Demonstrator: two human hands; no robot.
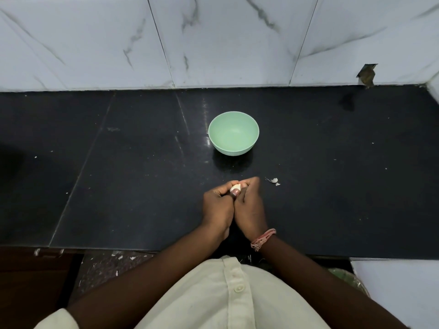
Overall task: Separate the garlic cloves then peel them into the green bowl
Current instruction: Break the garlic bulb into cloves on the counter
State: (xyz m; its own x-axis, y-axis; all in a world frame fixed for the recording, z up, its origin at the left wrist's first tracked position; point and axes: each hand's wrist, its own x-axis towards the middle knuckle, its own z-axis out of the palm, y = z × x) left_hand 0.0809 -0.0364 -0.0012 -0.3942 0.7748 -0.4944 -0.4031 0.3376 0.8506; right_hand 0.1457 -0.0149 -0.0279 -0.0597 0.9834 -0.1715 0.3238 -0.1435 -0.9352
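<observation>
A pale green bowl (233,133) stands upright on the black counter (332,174), with nothing visible inside it. Closer to me, my left hand (217,206) and my right hand (249,206) are pressed together, both closed around a whitish garlic (236,186). Only a small part of the garlic shows between the fingertips; a thumb presses on it. The hands sit a short way in front of the bowl.
Small bits of white garlic skin (275,180) lie on the counter just right of my hands. A white marble-tiled wall (213,43) backs the counter. More skin flakes lie on the floor (114,260) below the counter's front edge.
</observation>
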